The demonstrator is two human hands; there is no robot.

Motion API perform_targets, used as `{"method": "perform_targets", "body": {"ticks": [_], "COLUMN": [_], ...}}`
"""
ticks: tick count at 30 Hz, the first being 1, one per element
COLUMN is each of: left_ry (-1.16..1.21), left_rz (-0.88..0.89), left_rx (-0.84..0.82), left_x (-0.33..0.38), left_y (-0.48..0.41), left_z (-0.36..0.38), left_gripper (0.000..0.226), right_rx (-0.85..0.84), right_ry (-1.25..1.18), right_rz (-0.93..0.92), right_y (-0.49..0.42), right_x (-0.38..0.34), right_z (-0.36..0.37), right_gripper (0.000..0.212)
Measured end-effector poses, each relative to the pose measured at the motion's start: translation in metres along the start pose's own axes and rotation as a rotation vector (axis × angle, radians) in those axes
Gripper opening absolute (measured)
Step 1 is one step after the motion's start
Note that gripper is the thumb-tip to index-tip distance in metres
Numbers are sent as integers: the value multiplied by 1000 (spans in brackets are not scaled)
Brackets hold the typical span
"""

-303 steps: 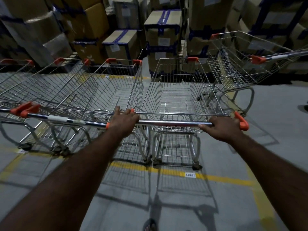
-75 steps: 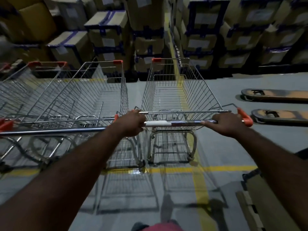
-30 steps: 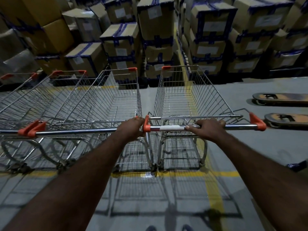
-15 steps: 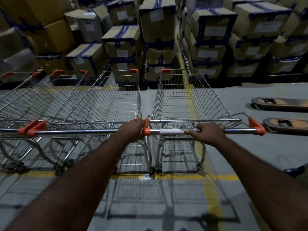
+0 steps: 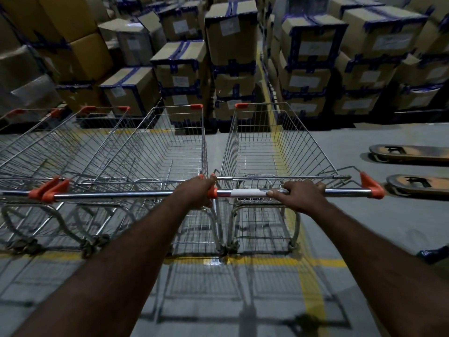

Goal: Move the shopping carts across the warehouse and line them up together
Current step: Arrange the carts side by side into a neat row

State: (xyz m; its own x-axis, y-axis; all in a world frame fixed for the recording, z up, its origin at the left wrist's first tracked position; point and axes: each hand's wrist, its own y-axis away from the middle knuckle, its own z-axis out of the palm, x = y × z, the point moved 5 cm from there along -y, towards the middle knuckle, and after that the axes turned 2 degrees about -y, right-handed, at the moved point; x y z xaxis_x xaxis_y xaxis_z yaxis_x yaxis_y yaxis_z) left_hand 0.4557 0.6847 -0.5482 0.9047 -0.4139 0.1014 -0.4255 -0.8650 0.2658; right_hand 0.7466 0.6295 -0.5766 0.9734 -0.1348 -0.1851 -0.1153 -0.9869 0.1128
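A wire shopping cart with orange corner caps stands straight ahead, rightmost in a side-by-side row. My right hand grips its chrome handle bar near the middle. My left hand is closed on the right end of the neighbouring cart's handle bar, right where the two bars meet. That neighbouring cart sits close on the left, and more carts continue the row to the left. All baskets are empty.
Stacked cardboard boxes with blue tape wall off the far side, just beyond the cart fronts. Two pallet-jack forks lie on the floor at right. A yellow floor line runs under the carts' rear wheels.
Over the last second my right hand slid from the bar's right end toward the middle, and the right cart has drawn up level beside its neighbour. Since half a second ago, barely any movement.
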Motion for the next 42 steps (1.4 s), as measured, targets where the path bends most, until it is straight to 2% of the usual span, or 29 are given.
{"method": "perform_targets", "body": {"ticks": [9, 13, 15, 18, 21, 23, 24, 30, 32, 37, 42], "left_ry": [-53, -300, -353, -345, -313, -283, -278, -286, -263, -240, -257], "left_rz": [9, 47, 100, 156, 124, 94, 92, 103, 84, 95, 102], "left_rx": [8, 23, 59, 75, 57, 74, 92, 99, 89, 81, 47], "left_x": [1, 14, 27, 46, 53, 51, 49, 47, 48, 46, 45], "left_y": [-2, -9, -16, -24, -30, -31, -31, -33, -32, -29, -29], "left_z": [0, -1, -3, 0, 10, 16, 17, 17, 17, 17, 17], "left_gripper": [77, 88, 89, 83, 74, 65, 60, 46, 45, 44, 47], "right_rx": [-13, -70, -32, 87, 16, 1, 8, -9, -12, -6, -9], "right_ry": [-17, -38, -129, -113, 14, 43, 49, 83, 89, 120, 103], "right_rz": [-18, -75, -65, 67, 163, 158, 156, 181, 183, 194, 183], "right_y": [1, 5, 8, 9, 14, 16, 15, 8, 8, 13, 14], "right_x": [-2, 1, 8, 39, 75, 86, 87, 85, 86, 83, 85], "right_z": [-2, -9, -19, -35, -31, -21, -18, -17, -17, -15, -13], "right_gripper": [63, 54, 54, 64, 85, 103, 105, 99, 99, 83, 87]}}
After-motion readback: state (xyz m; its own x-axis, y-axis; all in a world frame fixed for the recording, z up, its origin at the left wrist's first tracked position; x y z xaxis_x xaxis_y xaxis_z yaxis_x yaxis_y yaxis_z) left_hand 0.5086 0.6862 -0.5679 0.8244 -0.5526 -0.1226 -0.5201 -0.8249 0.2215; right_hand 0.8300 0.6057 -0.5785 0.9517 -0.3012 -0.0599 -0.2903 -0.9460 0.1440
